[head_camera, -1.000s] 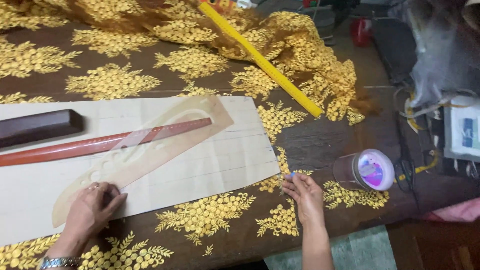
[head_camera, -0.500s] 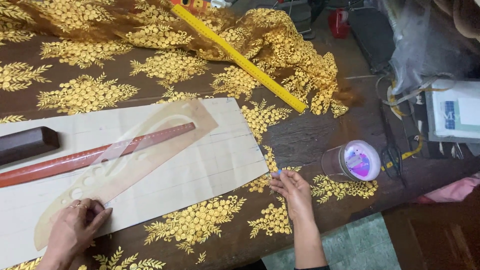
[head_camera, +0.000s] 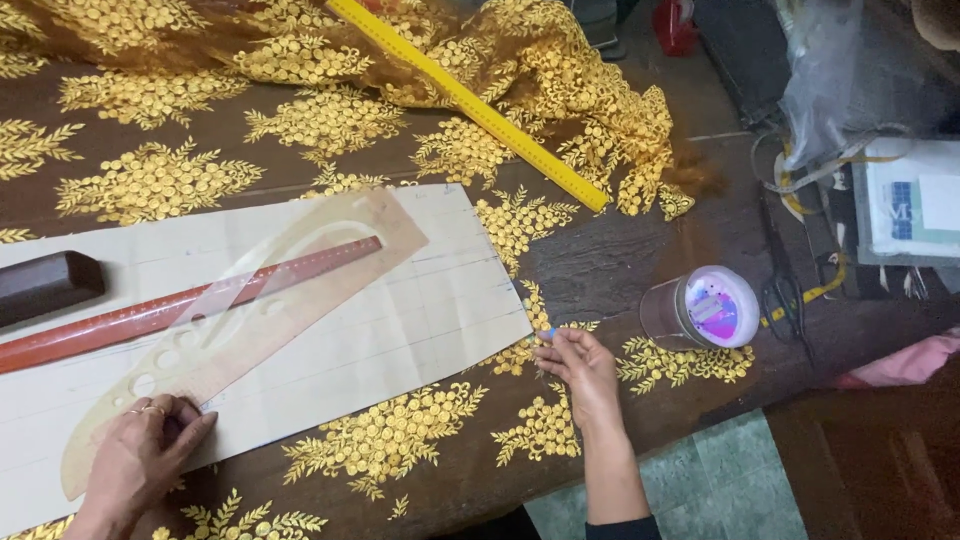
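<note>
Two hands work on brown cloth w/ gold flowers (head_camera: 150, 180). Left hand (head_camera: 140, 460) presses flat on the clear curved ruler (head_camera: 250, 310) (it lies on cream paper (head_camera: 420, 310)), at 8 o'clock. Right hand (head_camera: 580, 370) pinches something small & blue by the paper's corner, at 5 o'clock.

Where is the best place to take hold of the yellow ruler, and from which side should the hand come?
Probably the yellow ruler is best gripped at its lower end, coming from the right. That end lies flat on bare fabric beside the bunched cloth, with both long edges free for pinching.
</note>
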